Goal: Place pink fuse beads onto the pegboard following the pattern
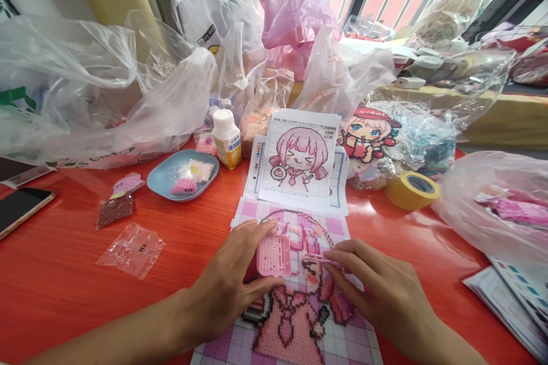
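A bead picture of a pink-haired figure lies on a pink checked pegboard sheet at the table's near edge. My left hand is closed on a small pink square bead tray, held over the picture. My right hand pinches a thin pink tool whose tip rests on the beads by the figure's face. A printed pattern sheet of the same figure lies just beyond the pegboard.
On the red table: a blue dish with bead packets, a small white bottle, loose bead bags, a phone at left, a yellow tape roll, a finished bead figure, several plastic bags behind and at right.
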`<action>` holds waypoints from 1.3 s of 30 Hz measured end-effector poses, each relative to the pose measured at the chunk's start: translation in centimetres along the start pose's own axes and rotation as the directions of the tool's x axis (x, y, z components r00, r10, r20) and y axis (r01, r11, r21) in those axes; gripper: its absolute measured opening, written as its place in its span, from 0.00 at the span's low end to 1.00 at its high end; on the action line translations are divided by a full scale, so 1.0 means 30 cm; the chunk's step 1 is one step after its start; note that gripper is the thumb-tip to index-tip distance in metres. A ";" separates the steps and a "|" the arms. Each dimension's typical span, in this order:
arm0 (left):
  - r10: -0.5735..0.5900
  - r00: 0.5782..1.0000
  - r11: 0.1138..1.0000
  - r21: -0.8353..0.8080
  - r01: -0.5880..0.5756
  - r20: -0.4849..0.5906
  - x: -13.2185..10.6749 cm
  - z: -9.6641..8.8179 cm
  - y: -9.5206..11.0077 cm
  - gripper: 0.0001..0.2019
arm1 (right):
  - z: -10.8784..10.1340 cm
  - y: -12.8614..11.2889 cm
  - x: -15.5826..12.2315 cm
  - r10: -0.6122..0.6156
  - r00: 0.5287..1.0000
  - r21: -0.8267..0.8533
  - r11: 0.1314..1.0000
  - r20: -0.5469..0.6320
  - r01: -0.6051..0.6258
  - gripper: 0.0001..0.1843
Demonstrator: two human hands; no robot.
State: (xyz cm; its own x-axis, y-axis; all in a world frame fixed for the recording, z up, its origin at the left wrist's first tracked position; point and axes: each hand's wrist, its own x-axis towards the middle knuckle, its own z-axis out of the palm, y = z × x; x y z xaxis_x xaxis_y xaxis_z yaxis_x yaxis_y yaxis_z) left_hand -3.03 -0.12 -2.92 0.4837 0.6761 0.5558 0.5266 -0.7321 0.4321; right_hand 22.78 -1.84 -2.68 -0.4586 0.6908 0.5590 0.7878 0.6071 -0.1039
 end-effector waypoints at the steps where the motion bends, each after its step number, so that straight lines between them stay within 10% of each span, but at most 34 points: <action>1: -0.001 1.000 1.000 0.004 0.001 0.007 0.000 0.000 0.000 0.31 | 0.001 0.001 0.000 -0.003 1.000 0.000 1.000 -0.001 0.003 0.08; 39: 0.128 0.977 0.983 -0.152 -0.102 0.169 0.010 -0.012 0.001 0.34 | 0.009 -0.018 -0.017 -0.084 0.996 0.122 0.989 -0.013 0.085 0.10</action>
State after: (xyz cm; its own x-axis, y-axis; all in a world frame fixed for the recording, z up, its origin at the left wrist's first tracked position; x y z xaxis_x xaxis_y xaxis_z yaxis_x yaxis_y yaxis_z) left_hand -3.12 0.03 -2.49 0.6583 0.5812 0.4783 0.3617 -0.8015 0.4761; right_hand 22.48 -2.42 -3.12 -0.5174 0.6323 0.5767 0.6901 0.7067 -0.1557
